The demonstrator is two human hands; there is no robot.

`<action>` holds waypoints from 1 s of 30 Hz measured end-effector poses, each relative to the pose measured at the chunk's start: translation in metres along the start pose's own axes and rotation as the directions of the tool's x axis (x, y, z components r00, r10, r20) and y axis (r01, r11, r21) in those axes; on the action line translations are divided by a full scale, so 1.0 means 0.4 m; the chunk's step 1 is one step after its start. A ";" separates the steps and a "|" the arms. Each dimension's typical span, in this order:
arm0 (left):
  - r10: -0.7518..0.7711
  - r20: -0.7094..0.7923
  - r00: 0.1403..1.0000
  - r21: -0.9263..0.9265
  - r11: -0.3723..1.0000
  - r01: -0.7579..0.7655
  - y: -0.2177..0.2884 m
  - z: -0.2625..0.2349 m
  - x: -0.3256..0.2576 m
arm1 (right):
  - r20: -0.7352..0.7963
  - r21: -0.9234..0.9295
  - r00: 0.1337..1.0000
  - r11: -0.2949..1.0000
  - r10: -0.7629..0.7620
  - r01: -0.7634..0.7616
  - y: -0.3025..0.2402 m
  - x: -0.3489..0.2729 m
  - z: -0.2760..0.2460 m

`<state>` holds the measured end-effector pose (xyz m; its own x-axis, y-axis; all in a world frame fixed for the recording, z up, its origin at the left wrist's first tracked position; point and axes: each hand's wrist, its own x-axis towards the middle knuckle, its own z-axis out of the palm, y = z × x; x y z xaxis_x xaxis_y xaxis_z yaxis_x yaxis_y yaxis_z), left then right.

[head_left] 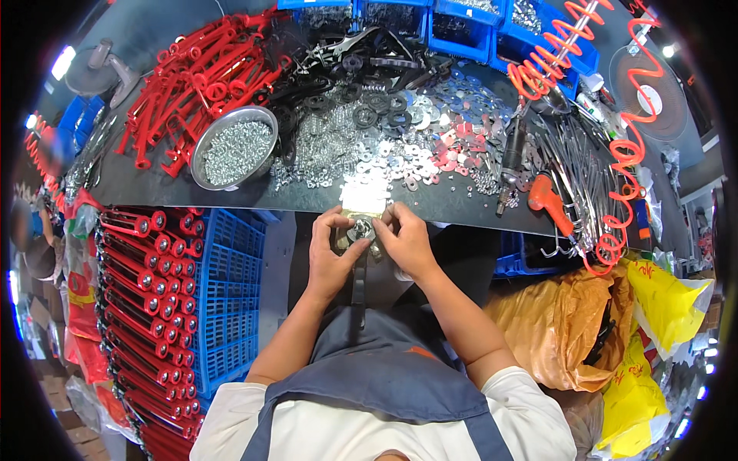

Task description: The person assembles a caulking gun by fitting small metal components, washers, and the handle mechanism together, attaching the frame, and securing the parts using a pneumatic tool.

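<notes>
Head: shiny, silvery metal part [361,228]

Between the right hand [405,240] and the black tool [513,154], a hand can pass over the table [455,208]. Small metal bits [323,138] block the way ahead, and a bowl [223,186] blocks the left.

On the table [453,207], the bowl [231,114] is at left, before the bars [223,61]; washers [415,163] lie to its right, before the bins [461,51]. A small part [361,229] is between left hand [332,252] and right hand [407,241].
</notes>
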<state>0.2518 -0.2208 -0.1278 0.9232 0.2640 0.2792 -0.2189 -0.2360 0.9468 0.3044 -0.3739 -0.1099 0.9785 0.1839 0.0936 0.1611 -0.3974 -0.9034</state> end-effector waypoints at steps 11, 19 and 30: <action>0.077 0.161 0.984 0.216 0.970 -0.111 0.071 -0.031 0.041 | -0.273 -0.406 0.888 0.881 -0.371 0.243 0.043 0.347 -0.175; 0.297 -0.135 0.945 0.149 0.949 -0.277 0.062 -0.186 0.083 | 0.226 -0.724 0.879 0.531 -0.421 0.441 0.041 0.506 -0.191; 0.061 -0.334 0.940 0.857 0.436 0.276 -0.093 -0.715 0.515 | 0.104 -0.664 0.727 0.497 -0.678 0.558 0.053 0.414 -0.223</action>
<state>0.3598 0.1100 -0.0595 0.7492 0.5465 0.3743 0.4300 -0.8310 0.3528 0.4815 -0.4321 -0.0762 0.5890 0.4964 0.6377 0.7120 -0.6920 -0.1189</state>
